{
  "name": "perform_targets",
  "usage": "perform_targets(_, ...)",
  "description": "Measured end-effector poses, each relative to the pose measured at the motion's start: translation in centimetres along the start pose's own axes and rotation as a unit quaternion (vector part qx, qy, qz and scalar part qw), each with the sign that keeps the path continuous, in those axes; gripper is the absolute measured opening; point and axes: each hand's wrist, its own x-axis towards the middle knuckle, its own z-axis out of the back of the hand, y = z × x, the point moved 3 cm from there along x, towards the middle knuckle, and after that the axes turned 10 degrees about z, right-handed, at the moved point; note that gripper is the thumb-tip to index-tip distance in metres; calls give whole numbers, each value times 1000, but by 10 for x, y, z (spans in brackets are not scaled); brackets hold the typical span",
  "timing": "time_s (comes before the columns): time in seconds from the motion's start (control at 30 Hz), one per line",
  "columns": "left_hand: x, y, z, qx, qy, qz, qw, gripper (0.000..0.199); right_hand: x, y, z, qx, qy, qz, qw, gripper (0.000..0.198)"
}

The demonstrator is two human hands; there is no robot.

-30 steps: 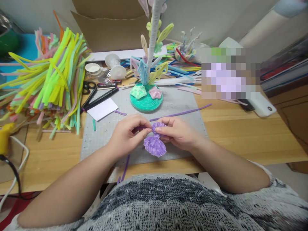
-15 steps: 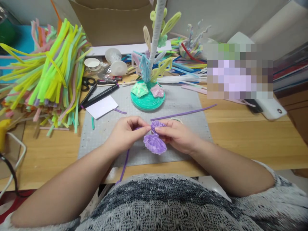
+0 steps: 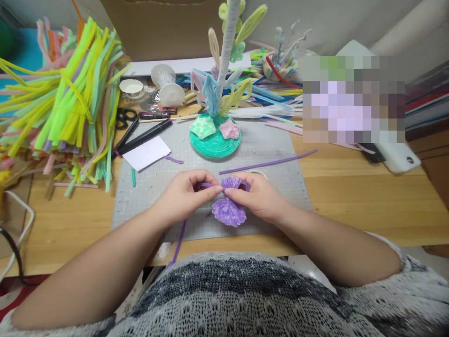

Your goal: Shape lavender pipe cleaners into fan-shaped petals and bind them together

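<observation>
Over the grey cutting mat (image 3: 140, 201), my right hand (image 3: 261, 194) pinches a purple two-lobed shell-like piece (image 3: 229, 213) with fluted, fan-shaped halves, by the narrow part between its lobes. My left hand (image 3: 187, 194) is closed on a purple pipe cleaner (image 3: 204, 185), its thumb and fingertip meeting the piece's left side. How the two join is hidden by the fingertips. Below my left wrist a purple strand (image 3: 179, 243) runs down over the table edge. A straight purple pipe cleaner (image 3: 268, 163) lies on the mat beyond my right hand.
Behind the hands stands a green round base (image 3: 213, 149) with a white wrapped stem (image 3: 229, 42). Bundled pipe cleaners (image 3: 73, 93) heap at the left. Markers (image 3: 145, 135), a white card (image 3: 147, 154), scissors (image 3: 124, 117) and a spool (image 3: 168, 84) lie near them. A blurred patch covers the right.
The purple shell-like piece has turned slightly and shifted a little right, its lower lobe now facing up more. Both hands keep their pinch. The whole view has shifted slightly.
</observation>
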Motion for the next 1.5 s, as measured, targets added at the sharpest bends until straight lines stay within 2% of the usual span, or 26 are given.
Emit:
perform_targets(0.1,0,1,0,-49,19,13,999,21,-1,0,-1,-32,3,33,999,14)
perform_targets(0.17,0,1,1,-99,26,12,995,19,-2,-1,-2,-11,6,42,999,18)
perform_targets(0.23,-1,-1,1,-127,33,6,991,17,-2,-3,-3,34,2,29,999,22)
perform_targets(0.33,-1,-2,1,-108,31,1,994,14,-1,-4,-1,62,-4,13,998,26)
perform_targets(0.5,-2,0,0,-66,-1,6,998,18,0,2,3,-18,28,53,998,25)
perform_targets(0.63,-1,1,-2,-71,7,4,997,21,-2,7,3,-80,21,86,993,25)
perform_targets(0.83,-4,-2,-3,-7,-10,2,1000,19,-4,8,3,-207,25,136,968,28)
perform_targets(0.97,-6,-4,-1,21,-18,-9,1000,16,-3,8,2,-238,43,148,959,29)
perform_targets(1.23,-6,-3,-1,-11,41,-7,999,16,-2,5,0,-125,90,96,983,29)
perform_targets(1.37,-5,0,-2,-83,24,-6,996,19,-1,-2,-1,-23,65,42,997,31)
perform_targets(1.43,-5,1,-1,-121,4,-12,993,21,-1,-5,-1,18,41,29,999,28)
perform_targets(1.5,-4,1,-1,-138,8,-13,990,23,0,-7,-2,54,29,27,998,29)
